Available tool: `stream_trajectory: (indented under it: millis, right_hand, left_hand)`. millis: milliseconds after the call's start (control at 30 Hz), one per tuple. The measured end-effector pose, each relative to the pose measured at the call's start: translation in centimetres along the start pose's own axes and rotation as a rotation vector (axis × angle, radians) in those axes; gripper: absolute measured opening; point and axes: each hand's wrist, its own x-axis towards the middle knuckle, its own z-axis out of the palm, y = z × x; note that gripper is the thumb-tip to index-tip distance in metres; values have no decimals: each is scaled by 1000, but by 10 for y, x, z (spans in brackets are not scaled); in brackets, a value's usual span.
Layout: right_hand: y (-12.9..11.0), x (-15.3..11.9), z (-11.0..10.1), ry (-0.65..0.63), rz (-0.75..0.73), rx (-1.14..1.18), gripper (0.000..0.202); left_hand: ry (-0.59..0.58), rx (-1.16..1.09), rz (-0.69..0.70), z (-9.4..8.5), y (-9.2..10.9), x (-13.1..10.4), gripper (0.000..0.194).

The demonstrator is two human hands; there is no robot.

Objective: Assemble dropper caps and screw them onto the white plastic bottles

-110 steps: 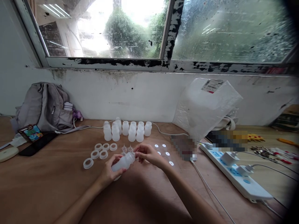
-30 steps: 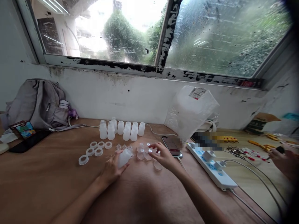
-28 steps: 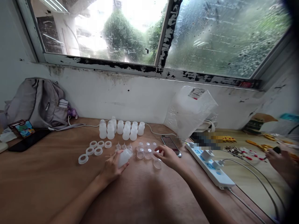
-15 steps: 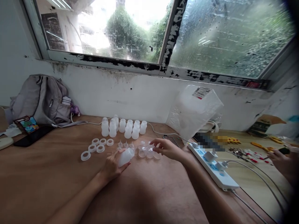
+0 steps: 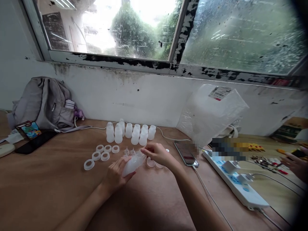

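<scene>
My left hand (image 5: 117, 173) is wrapped round a frosted white bottle (image 5: 130, 166), tilted with its top toward the right. At that top, the fingers of my right hand (image 5: 154, 153) are closed on a clear cap, which touches or nearly touches the bottle. Clear nipples (image 5: 126, 151) stand just behind the bottle. Clear round caps (image 5: 150, 163) lie beneath and beside my right hand, partly hidden by it. Several white rings (image 5: 89, 164) lie to the left. Behind them stands a group of frosted bottles (image 5: 118, 133), a few with clear tops.
A phone (image 5: 186, 153) with a cable and a white power strip (image 5: 235, 183) lie on the right. Behind them leans a plastic bag (image 5: 211, 112). A grey backpack (image 5: 43, 102) and a black phone (image 5: 36, 142) are at the left. Another person's hand (image 5: 295, 163) is at the far right.
My right hand has moved left from the clear caps to the top of the bottle, bringing a cap with it. The view has shifted slightly, showing more of the phone on the right.
</scene>
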Motion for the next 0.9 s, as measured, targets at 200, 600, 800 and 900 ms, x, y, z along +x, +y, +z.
stream_trajectory:
  millis: [200, 600, 800, 900]
  right_hand:
    - [6, 3, 6, 53, 9, -59, 47]
    - [-2, 4, 12, 98, -95, -101, 36]
    - [-5, 4, 27, -111, 11, 158, 37]
    - [-9, 5, 38, 26, -7, 142, 37]
  left_hand:
    - [-27, -6, -34, 1, 4, -1, 48]
    - [-4, -129, -258, -1, 7, 1, 45]
    - [7, -129, -183, -5, 8, 2, 45]
    - [22, -117, -147, -11, 9, 3, 44]
